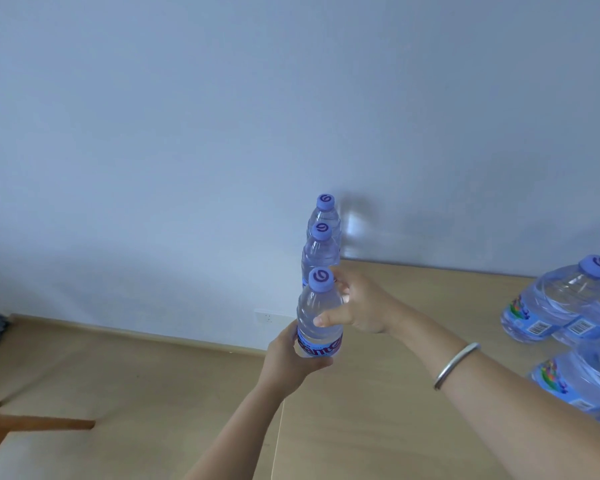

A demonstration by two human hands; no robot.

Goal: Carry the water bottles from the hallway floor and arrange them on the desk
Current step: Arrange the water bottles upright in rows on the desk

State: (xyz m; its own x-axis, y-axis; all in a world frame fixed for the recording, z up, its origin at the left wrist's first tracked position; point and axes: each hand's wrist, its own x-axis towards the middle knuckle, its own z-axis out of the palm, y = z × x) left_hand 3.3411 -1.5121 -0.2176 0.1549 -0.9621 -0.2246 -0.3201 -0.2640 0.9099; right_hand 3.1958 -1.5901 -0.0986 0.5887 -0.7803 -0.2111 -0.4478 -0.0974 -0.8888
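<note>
1. Nearest me, my right forearm crosses the counter (378, 393), a silver bangle (456, 365) on the wrist.
2. My left hand (288, 362) grips the nearest small bottle (319, 317) round its labelled base, at the counter's left edge.
3. My right hand (357, 306) pinches the same bottle's upper body, thumb in front, fingers behind.
4. Two more small bottles (321, 251) stand in a row behind it, toward the wall (222, 116).
5. Large bottles (561, 303) cluster on the counter's right side, well apart.
6. Wooden floor (118, 368) lies to the left.
</note>
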